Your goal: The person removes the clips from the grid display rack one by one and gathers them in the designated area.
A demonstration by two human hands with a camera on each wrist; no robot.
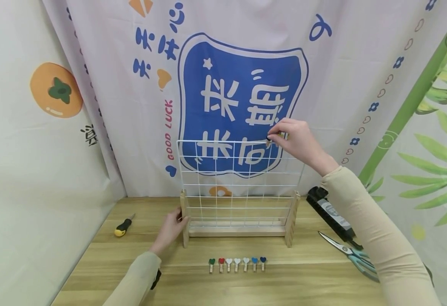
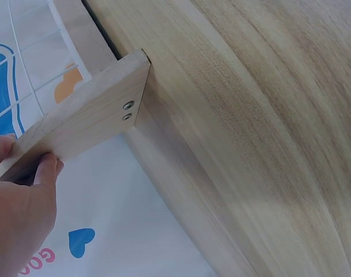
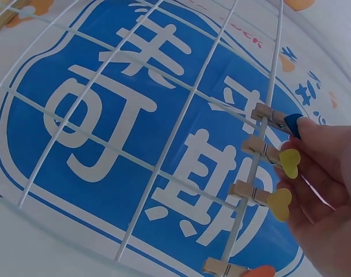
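A white wire grid (image 1: 215, 141) stands upright in a wooden stand (image 1: 238, 231) on the table. My left hand (image 1: 171, 226) grips the stand's left wooden upright (image 2: 100, 107), thumb and fingers on opposite faces. At the grid's top wire, my right hand (image 1: 292, 137) pinches a mini clothespin with a dark blue heart (image 3: 293, 124); its wooden jaws straddle the wire. Beside it on that wire sit clothespins with a yellow heart (image 3: 289, 163), another yellow heart (image 3: 280, 205) and an orange top (image 3: 260, 271). Several more heart clothespins (image 1: 237, 264) lie in a row in front of the stand.
A yellow-and-black screwdriver (image 1: 121, 229) lies to the left. On the right are scissors (image 1: 355, 253) with light blue handles and a long black object with a label (image 1: 332, 214). A printed curtain (image 1: 131, 123) hangs behind the table.
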